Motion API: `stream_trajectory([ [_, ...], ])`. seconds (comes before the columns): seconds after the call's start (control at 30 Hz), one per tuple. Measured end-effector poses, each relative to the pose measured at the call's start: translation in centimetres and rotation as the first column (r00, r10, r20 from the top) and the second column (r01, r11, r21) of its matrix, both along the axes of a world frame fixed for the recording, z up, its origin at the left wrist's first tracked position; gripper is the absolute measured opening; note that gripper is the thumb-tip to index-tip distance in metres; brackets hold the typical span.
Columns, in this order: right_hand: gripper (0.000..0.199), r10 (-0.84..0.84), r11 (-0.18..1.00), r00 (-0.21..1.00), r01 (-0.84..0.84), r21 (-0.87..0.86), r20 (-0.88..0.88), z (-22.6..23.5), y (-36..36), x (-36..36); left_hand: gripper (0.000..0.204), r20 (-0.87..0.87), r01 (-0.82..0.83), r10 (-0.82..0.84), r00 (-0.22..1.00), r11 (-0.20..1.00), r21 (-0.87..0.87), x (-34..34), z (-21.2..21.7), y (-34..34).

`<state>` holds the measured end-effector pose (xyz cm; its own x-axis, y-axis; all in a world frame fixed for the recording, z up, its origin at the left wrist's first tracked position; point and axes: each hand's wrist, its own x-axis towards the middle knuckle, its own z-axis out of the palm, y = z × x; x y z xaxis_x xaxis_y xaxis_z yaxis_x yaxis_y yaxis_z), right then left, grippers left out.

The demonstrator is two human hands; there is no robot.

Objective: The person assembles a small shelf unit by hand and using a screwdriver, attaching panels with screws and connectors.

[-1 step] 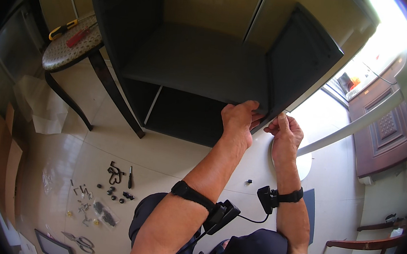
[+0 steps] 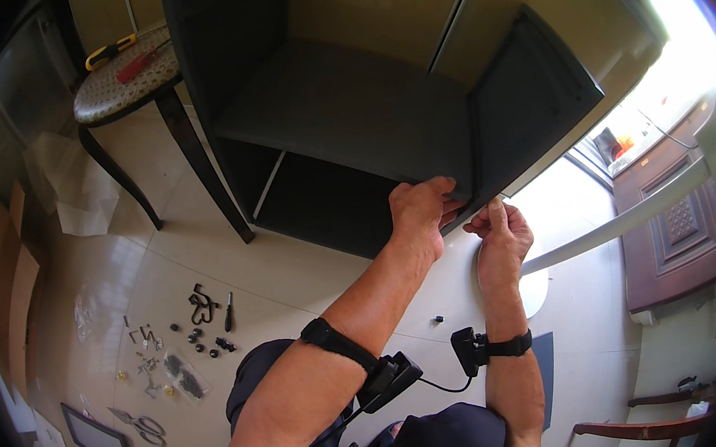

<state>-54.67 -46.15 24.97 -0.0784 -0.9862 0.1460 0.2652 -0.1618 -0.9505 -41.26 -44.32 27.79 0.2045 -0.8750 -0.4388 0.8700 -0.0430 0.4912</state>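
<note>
A black cabinet (image 2: 342, 111) stands open in front of me, with a horizontal shelf panel (image 2: 341, 128) and a right side panel (image 2: 530, 102). My left hand (image 2: 417, 212) grips the front corner where the shelf meets the side panel. Just to its right, my right hand (image 2: 502, 236) pinches the lower front edge of that side panel with thumb and fingers. Whether a small fastener is between those fingers is hidden. Both wrists wear black straps with small devices joined by a cable.
A chair with a patterned seat (image 2: 119, 88) at upper left carries a yellow-handled tool and a red-handled tool. Loose screws, black hooks (image 2: 202, 303), a screwdriver (image 2: 229, 313) and scissors (image 2: 140, 424) lie on the tiled floor at lower left. A brown door (image 2: 672, 234) is at right.
</note>
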Motion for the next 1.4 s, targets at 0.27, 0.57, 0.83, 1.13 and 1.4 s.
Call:
stream_trajectory([
  [0.27, 0.018, -0.2, 0.976, 0.958, 0.178, -0.123, -0.206, 0.4, 1.1, 1.9, 0.015, 0.0, -0.013, 0.013, 1.0, 1.0, 0.012, 0.0, -0.1, 0.0],
  [0.57, 0.017, -0.219, 0.974, 0.954, 0.2, -0.11, -0.204, 0.5, 1.1, 1.9, 0.013, -0.002, 0.006, -0.006, 1.0, 1.0, -0.019, 0.1, 0.0, 0.0],
  [0.83, 0.023, -0.172, 0.979, 0.962, 0.143, -0.143, -0.214, -0.1, 0.8, 1.3, 0.015, -0.014, 0.012, -0.012, 1.0, 1.0, -0.013, 0.1, -0.1, -0.1],
  [1.13, 0.016, -0.186, 0.965, 0.933, 0.115, -0.234, -0.309, -0.1, 0.5, 0.8, 0.016, 0.005, 0.002, -0.002, 1.0, 1.0, 0.008, 0.1, -0.6, -0.5],
  [1.4, 0.021, -0.04, 0.997, 0.958, 0.019, -0.076, -0.285, 1.0, 0.2, 0.3, 0.017, 0.013, 0.011, -0.01, 1.0, 1.0, -0.003, 0.2, -0.7, -0.4],
])
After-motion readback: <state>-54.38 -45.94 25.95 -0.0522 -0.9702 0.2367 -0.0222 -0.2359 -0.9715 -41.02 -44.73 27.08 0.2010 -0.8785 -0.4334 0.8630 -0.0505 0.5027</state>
